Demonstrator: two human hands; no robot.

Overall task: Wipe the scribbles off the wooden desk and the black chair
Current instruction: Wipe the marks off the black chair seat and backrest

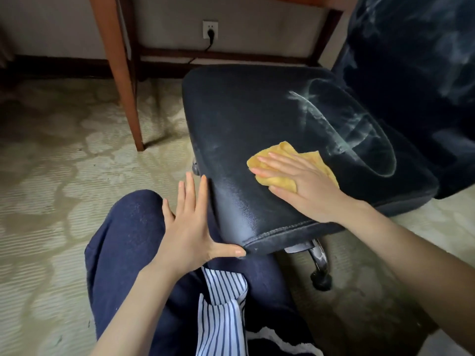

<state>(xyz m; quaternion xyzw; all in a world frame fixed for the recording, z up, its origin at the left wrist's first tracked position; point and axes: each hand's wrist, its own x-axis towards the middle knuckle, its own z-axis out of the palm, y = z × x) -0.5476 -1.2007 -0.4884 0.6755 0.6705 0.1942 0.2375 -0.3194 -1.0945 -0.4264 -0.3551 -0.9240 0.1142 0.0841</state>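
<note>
Pale carpet (51, 206) with a blotchy pattern covers the floor. A light wall (167, 27) carries a white socket (210, 28) holding a black plug (211, 39), above dark skirting (64, 65).

- 1 black padded swivel chair (257, 119): one seat, one backrest.
- 1 yellow crumpled cloth (282, 155), on the seat toward its near edge.
- 2 bare hands: left hand (190, 222) flat against the seat edge farthest from the backrest, right hand (300, 181) flat on the cloth.
- 1 white chalky loop scribble (359, 132), seat's backrest side; the backrest smears are too blurred to count.
- 3 reddish-brown wooden desk legs (120, 73) in view.
- 1 white wall socket (210, 29), with 1 black plug (211, 38) in it.
- 1 black castor (321, 281) under the seat's near corner.
</note>
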